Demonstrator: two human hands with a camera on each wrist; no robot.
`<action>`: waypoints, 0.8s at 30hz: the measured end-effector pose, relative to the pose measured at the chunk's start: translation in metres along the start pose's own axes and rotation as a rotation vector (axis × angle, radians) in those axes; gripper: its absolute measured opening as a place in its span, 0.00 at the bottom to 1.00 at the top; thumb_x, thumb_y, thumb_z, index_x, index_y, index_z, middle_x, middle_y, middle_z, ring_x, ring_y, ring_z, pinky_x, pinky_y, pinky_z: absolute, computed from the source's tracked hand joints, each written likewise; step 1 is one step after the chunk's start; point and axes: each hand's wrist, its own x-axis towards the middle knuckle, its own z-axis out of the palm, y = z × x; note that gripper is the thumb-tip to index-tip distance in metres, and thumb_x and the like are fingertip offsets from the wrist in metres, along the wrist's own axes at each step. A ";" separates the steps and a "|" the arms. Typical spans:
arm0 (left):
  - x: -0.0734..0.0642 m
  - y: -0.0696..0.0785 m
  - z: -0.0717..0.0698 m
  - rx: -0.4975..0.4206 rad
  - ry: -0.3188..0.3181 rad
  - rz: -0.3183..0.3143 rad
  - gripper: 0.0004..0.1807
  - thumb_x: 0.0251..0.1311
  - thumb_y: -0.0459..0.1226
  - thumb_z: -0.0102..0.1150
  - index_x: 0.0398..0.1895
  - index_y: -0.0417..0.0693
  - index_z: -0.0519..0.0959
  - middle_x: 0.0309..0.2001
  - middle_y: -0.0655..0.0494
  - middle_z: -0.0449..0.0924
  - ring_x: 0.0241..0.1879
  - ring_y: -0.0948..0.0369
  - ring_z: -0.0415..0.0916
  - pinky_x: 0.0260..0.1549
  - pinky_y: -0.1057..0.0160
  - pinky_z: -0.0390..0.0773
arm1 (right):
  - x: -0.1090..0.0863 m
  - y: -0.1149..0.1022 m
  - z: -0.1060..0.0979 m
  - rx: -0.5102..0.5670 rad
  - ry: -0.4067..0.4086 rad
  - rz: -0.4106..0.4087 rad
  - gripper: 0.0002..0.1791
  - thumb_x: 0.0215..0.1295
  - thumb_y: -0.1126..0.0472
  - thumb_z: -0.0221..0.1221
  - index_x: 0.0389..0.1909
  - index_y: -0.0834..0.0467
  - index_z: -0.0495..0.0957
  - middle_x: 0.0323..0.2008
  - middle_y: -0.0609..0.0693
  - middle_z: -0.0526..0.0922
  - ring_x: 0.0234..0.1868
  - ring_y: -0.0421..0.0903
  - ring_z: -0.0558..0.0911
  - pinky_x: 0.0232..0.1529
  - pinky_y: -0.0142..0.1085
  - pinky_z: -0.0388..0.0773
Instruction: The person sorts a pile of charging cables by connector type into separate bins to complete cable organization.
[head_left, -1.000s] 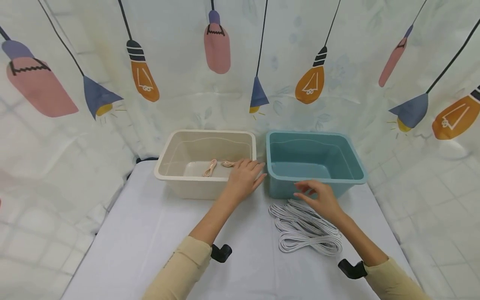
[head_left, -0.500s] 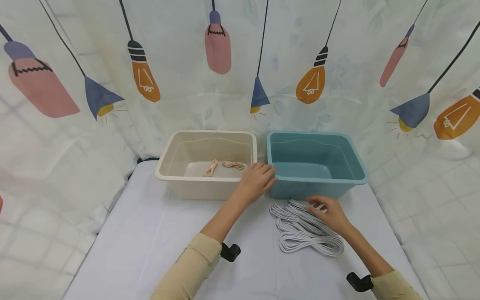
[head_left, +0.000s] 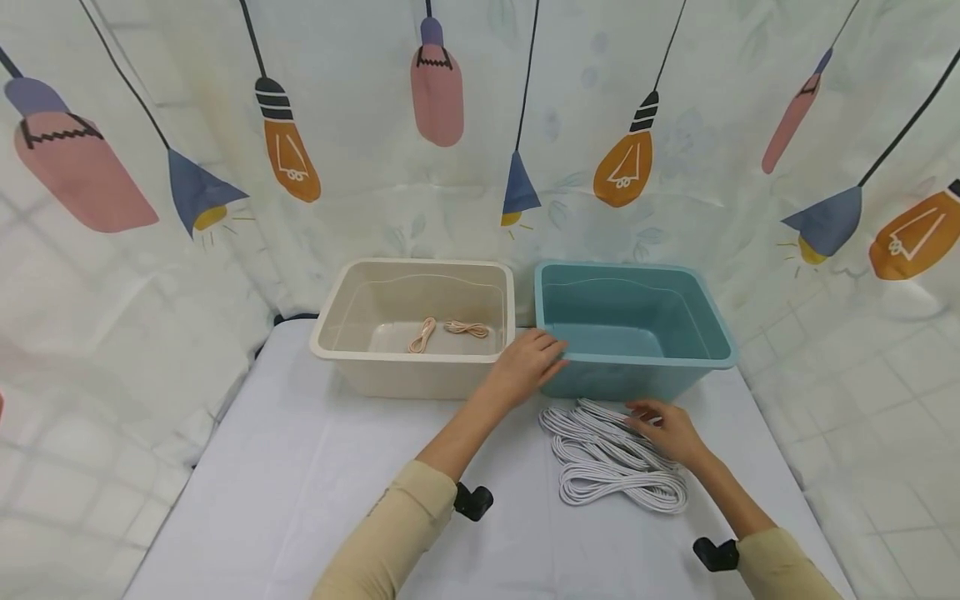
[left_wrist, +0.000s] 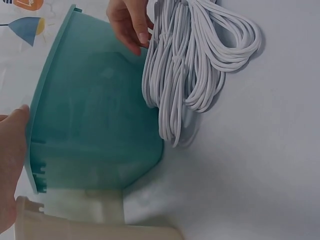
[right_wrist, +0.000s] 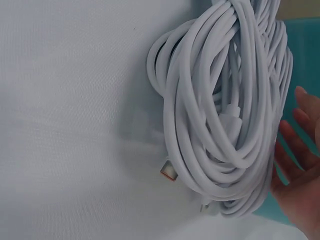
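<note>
Several white charging cables [head_left: 618, 462], coiled into bundles, lie on the table before the teal bin [head_left: 622, 379]. In the right wrist view a metal connector [right_wrist: 169, 171] pokes out from the coils. My right hand [head_left: 669, 432] hovers at the far right side of the bundles, its fingers loosely bent; in the right wrist view the fingertips [right_wrist: 282, 150] are right at the coils' edge, with nothing gripped. At the teal bin's front left corner, my left hand [head_left: 525, 364] has its fingers relaxed, fingertips at the rim, holding nothing.
Left of the teal bin stands a beige bin [head_left: 412, 379] with two small peach-coloured coiled cords [head_left: 467, 330] inside. A white cloth covers the table [head_left: 300, 500]. A lamp-patterned curtain [head_left: 360, 167] hangs right behind the bins.
My left hand has moved right, from the beige bin's right corner to the teal bin's front left corner. My right hand has come down from the teal bin's front to the cable bundles.
</note>
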 end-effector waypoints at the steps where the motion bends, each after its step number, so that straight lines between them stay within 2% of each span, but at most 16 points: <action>1: 0.001 0.000 0.001 -0.004 0.005 0.011 0.14 0.74 0.39 0.65 0.55 0.39 0.85 0.47 0.48 0.89 0.51 0.52 0.83 0.59 0.57 0.80 | 0.000 0.002 0.001 0.003 -0.009 0.007 0.14 0.68 0.68 0.68 0.52 0.68 0.84 0.44 0.61 0.89 0.44 0.61 0.88 0.43 0.42 0.86; 6: 0.003 0.001 0.003 -0.015 -0.015 0.028 0.13 0.74 0.39 0.64 0.53 0.39 0.86 0.46 0.49 0.89 0.50 0.52 0.85 0.57 0.58 0.82 | 0.003 0.011 0.005 0.006 -0.044 0.032 0.14 0.69 0.67 0.68 0.53 0.69 0.84 0.46 0.62 0.89 0.45 0.61 0.88 0.45 0.43 0.86; 15: 0.006 0.002 0.005 -0.090 -0.019 -0.021 0.11 0.72 0.38 0.67 0.48 0.40 0.87 0.42 0.50 0.89 0.44 0.54 0.85 0.51 0.59 0.83 | 0.005 0.018 0.010 -0.043 -0.082 0.061 0.13 0.70 0.64 0.68 0.50 0.68 0.86 0.46 0.62 0.89 0.44 0.59 0.88 0.45 0.45 0.86; 24: 0.008 0.003 0.004 -0.141 -0.026 -0.085 0.10 0.70 0.39 0.69 0.46 0.43 0.88 0.41 0.52 0.89 0.44 0.55 0.85 0.52 0.59 0.83 | 0.005 0.019 0.008 -0.059 -0.065 0.006 0.09 0.67 0.66 0.69 0.44 0.67 0.87 0.40 0.59 0.89 0.40 0.55 0.88 0.40 0.41 0.86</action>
